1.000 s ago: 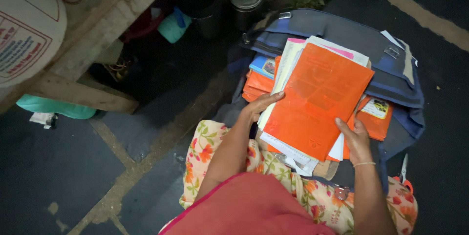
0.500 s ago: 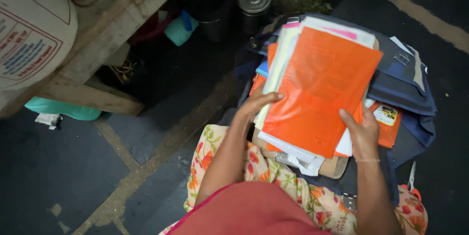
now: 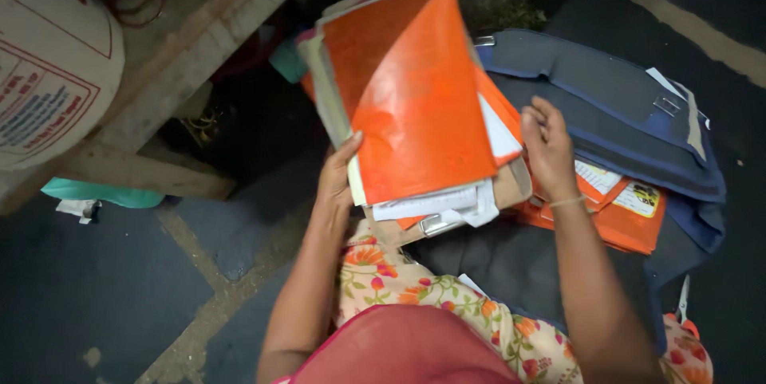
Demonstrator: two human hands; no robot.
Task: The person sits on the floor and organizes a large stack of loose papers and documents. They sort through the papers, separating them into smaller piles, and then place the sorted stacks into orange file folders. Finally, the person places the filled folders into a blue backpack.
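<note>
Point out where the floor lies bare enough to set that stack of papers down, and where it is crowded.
Bare dark floor lies left of the left hand, below the wooden bench, and in a strip right of the blue bag. It is crowded ahead: the stack, orange folders on the bag, clutter under the bench.

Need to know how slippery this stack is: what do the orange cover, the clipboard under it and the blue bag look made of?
Orange cover: seemingly thin glossy plastic; it shines and bows.
Clipboard: likely brown pressed board, matte, with a shiny metal clip.
Blue bag: woven fabric, dull, with stitched edges and metal buckles.
Left hand and right hand grip the stack's edges.
</note>
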